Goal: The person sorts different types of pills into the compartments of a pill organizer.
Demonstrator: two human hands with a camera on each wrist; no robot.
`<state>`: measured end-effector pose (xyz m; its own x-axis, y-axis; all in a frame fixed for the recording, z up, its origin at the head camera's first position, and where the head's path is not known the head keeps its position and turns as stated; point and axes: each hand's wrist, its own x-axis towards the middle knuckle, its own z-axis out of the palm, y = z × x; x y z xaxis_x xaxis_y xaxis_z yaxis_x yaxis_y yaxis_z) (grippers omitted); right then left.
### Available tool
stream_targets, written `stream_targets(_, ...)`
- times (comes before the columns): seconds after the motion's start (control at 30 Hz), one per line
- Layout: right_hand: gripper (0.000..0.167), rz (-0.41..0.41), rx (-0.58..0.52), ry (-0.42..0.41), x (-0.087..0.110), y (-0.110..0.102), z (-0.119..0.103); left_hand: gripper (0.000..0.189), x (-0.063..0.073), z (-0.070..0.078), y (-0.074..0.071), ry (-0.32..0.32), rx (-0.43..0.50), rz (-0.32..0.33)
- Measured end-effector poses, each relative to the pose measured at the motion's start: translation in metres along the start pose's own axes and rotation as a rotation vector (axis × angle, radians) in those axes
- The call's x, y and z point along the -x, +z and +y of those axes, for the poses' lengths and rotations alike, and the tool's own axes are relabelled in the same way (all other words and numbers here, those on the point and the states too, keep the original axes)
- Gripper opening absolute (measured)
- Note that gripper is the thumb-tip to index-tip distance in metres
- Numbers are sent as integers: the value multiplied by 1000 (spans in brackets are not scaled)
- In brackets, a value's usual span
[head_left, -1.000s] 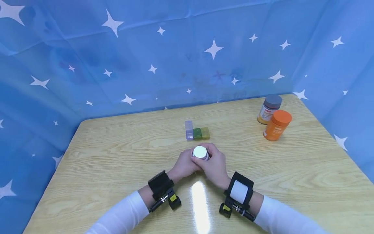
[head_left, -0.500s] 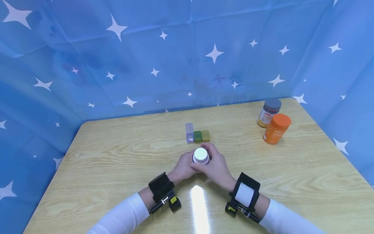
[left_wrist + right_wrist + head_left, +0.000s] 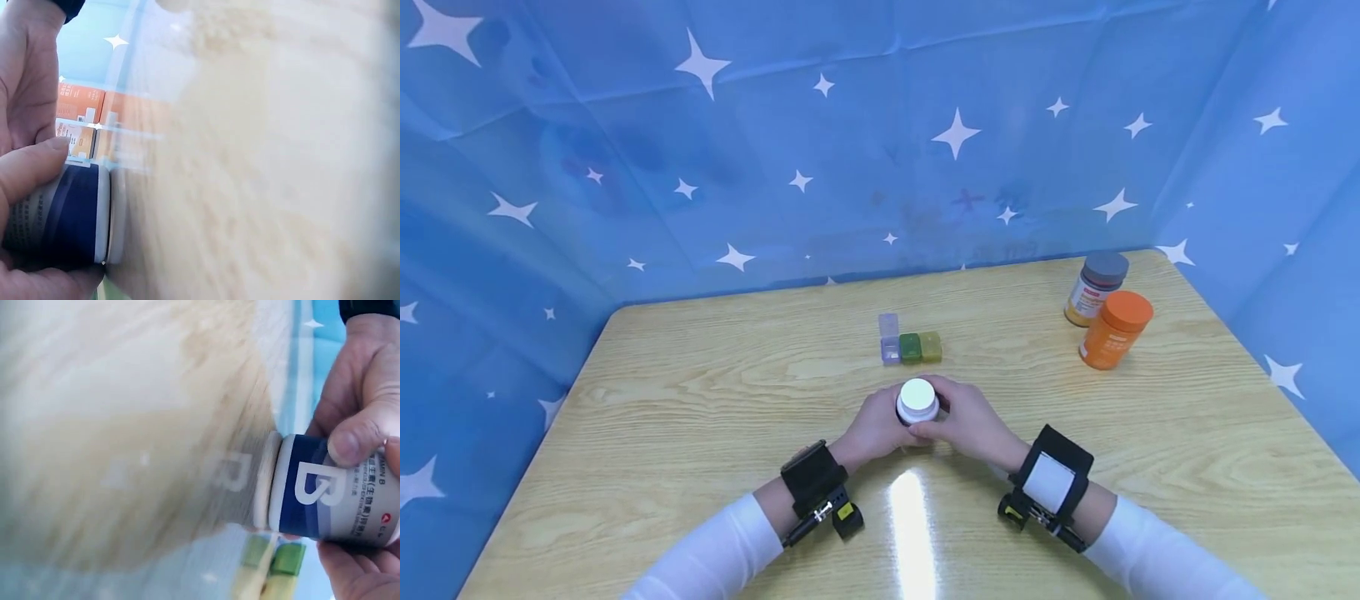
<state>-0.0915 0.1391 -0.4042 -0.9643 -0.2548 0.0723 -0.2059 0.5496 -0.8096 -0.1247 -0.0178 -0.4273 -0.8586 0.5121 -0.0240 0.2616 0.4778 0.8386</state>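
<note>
A pill bottle [image 3: 917,402] with a white lid stands upright at mid-table, its base right at its reflection in the tabletop. The right wrist view shows its navy and white label [image 3: 315,487] with a large B. My left hand [image 3: 880,422] grips the body from the left, thumb [image 3: 34,165] across the label. From the right, my right hand [image 3: 967,421] holds the bottle higher up, thumb on the near side and fingers curving round the far side. Just beyond the hands lies a small pill organizer [image 3: 911,348]; its purple lid is raised, its green and yellow lids are down.
At the table's back right stand an orange bottle [image 3: 1116,330] and a grey-lidded bottle [image 3: 1096,289], close together. A blue star-patterned curtain [image 3: 850,150] hangs behind the wooden table [image 3: 715,375]. Both wrists wear black camera bands.
My right wrist and forearm have swung outward to the right while the fingers stay at the bottle. The left hand and the bottle have hardly moved.
</note>
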Motion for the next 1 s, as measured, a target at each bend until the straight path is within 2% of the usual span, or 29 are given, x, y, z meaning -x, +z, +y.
stream_targets(0.1,52,46,0,9,6,-11,3,61,1,1,1,-31,50,-32)
stream_targets(0.2,52,149,20,33,19,-39,11,60,2,1,0,-59,88,-59)
stream_targets(0.33,50,323,173,111,44,-94,33,57,3,1,-2,-66,92,-59)
stream_targets(0.43,52,403,293,226,65,-128,56,55,4,0,-3,-58,87,-52)
stream_targets(0.53,58,405,328,355,81,-147,78,52,3,-1,-4,-62,114,-56)
stream_targets(0.67,67,366,299,478,92,-155,98,50,3,-2,-6,-84,156,-66)
stream_targets(0.9,69,376,308,500,93,-157,107,49,3,-5,-11,-126,214,-34)
stream_targets(1.0,71,354,307,509,93,-158,108,47,2,-6,-15,-133,196,-12)
